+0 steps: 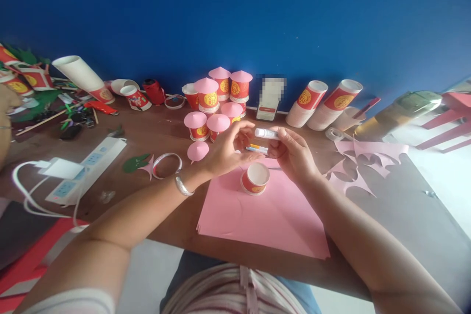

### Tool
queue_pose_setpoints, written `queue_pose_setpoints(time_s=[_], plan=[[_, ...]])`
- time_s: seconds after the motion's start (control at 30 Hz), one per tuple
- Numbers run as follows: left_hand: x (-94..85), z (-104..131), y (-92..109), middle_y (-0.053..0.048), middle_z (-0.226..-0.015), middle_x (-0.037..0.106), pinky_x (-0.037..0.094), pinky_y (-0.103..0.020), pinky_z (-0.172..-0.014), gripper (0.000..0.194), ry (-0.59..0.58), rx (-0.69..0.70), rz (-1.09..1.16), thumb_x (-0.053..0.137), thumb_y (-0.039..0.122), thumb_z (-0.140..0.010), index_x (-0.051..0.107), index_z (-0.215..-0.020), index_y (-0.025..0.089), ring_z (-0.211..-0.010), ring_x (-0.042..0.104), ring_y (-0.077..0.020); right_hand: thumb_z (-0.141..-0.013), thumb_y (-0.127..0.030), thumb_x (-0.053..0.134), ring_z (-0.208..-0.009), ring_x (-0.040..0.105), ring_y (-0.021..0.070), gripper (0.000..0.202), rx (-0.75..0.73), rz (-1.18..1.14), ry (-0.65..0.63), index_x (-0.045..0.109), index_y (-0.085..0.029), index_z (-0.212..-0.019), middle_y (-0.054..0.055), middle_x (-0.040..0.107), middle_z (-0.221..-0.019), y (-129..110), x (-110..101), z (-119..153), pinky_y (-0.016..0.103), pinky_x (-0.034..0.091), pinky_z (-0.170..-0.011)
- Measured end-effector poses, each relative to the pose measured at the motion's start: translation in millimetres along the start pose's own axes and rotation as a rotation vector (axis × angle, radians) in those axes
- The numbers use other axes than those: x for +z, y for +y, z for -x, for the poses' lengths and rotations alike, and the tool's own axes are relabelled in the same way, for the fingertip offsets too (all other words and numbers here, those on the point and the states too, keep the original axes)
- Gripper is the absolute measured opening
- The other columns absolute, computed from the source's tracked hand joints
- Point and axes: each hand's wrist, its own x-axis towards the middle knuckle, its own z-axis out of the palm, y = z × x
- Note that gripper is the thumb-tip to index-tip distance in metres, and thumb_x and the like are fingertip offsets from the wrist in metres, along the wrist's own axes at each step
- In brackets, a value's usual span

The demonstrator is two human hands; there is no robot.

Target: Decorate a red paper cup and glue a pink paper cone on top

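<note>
My right hand grips a white glue stick between thumb and fingers, its end pointing left. Close to that end, my left hand is curved, with thumb and fingers apart and nothing visible between them. Below both hands, a short red-and-white paper cup stands on a stack of pink paper. Behind the hands stand several red paper cups with gold emblems, topped by pink paper cones. One more pink cone lies left of my left hand.
Stacked paper cups lean by the blue wall, right of a phone. Pink paper scraps and a tape roll lie at right. A power strip with white cables is at left, beyond a white ring.
</note>
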Motion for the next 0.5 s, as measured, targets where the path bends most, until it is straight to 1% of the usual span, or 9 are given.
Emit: queue_pose_setpoints(time_s=[0.03,0.07,0.13,0.2,0.27,0.3,0.33,0.4,0.5], plan=[[2.5,-5,3,-0.006,-0.108,0.074,0.061,-0.029,-0.077,0.061,0.015,0.016,-0.037,0.095,0.039,-0.079,0.062,-0.127,0.021,-0.085,0.071,-0.0153,-0.078,-0.064,0.091,-0.059,0.042,0.0099,0.048,-0.008,0.014,-0.008,0.074,-0.022,-0.091,-0.005,0.046,-0.067,0,2,1,0.026,0.04,-0.054],[5.3,-9,5,-0.005,-0.106,0.075,0.06,-0.028,-0.074,0.053,0.015,0.025,-0.056,0.093,0.036,-0.082,0.064,-0.123,0.021,-0.082,0.07,-0.0142,-0.077,-0.066,0.091,-0.06,0.043,0.0104,0.049,-0.016,0.032,-0.013,0.074,-0.022,-0.089,-0.005,0.047,-0.068,0,3,1,0.026,0.04,-0.055],[10.9,-14,6,-0.002,-0.096,0.076,0.057,-0.024,-0.066,0.029,0.041,0.049,-0.085,0.085,0.032,-0.09,0.068,-0.11,0.02,-0.075,0.069,-0.012,-0.078,-0.07,0.089,-0.063,0.044,0.0114,0.051,-0.027,0.061,-0.003,0.075,-0.021,-0.088,-0.003,0.049,-0.069,0,3,3,0.027,0.042,-0.056],[15.2,-16,7,0.0,-0.088,0.075,0.055,-0.023,-0.062,0.017,0.084,0.088,-0.11,0.08,0.03,-0.094,0.068,-0.101,0.02,-0.07,0.066,-0.0103,-0.078,-0.071,0.088,-0.061,0.043,0.0111,0.053,-0.029,0.061,0.025,0.076,-0.021,-0.09,-0.005,0.046,-0.066,1,1,4,0.028,0.043,-0.057],[17.4,-15,7,0.001,-0.084,0.074,0.053,-0.022,-0.061,0.014,0.117,0.123,-0.116,0.08,0.027,-0.094,0.068,-0.096,0.019,-0.068,0.064,-0.0093,-0.078,-0.069,0.09,-0.058,0.041,0.0101,0.052,-0.032,0.047,0.045,0.077,-0.021,-0.092,-0.007,0.041,-0.063,2,-2,4,0.028,0.045,-0.057],[17.7,-14,8,0.001,-0.084,0.075,0.053,-0.022,-0.061,0.014,0.121,0.127,-0.105,0.08,0.026,-0.093,0.068,-0.095,0.019,-0.068,0.064,-0.0092,-0.078,-0.067,0.091,-0.058,0.041,0.0099,0.05,-0.039,0.048,0.049,0.078,-0.021,-0.092,-0.007,0.041,-0.062,3,-4,4,0.028,0.046,-0.058],[17.6,-13,8,0.0,-0.084,0.075,0.053,-0.021,-0.06,0.014,0.118,0.121,-0.089,0.08,0.026,-0.093,0.069,-0.094,0.019,-0.068,0.065,-0.0093,-0.077,-0.066,0.092,-0.058,0.044,0.0099,0.05,-0.053,0.054,0.047,0.078,-0.021,-0.093,-0.007,0.045,-0.062,4,-5,3,0.029,0.049,-0.06],[16.3,-12,9,-0.001,-0.085,0.077,0.054,-0.022,-0.06,0.015,0.11,0.086,-0.051,0.081,0.027,-0.091,0.069,-0.094,0.018,-0.068,0.067,-0.0098,-0.077,-0.065,0.092,-0.062,0.054,0.0115,0.049,-0.09,0.079,0.041,0.079,-0.022,-0.096,-0.004,0.058,-0.067,7,-9,1,0.031,0.055,-0.066],[14.2,-10,8,-0.003,-0.087,0.078,0.056,-0.023,-0.06,0.02,0.112,0.009,0.028,0.084,0.031,-0.09,0.07,-0.094,0.018,-0.069,0.069,-0.0113,-0.075,-0.062,0.095,-0.074,0.069,0.0172,0.048,-0.13,0.132,0.039,0.08,-0.025,-0.101,0.001,0.074,-0.081,11,-15,-2,0.039,0.062,-0.081]])
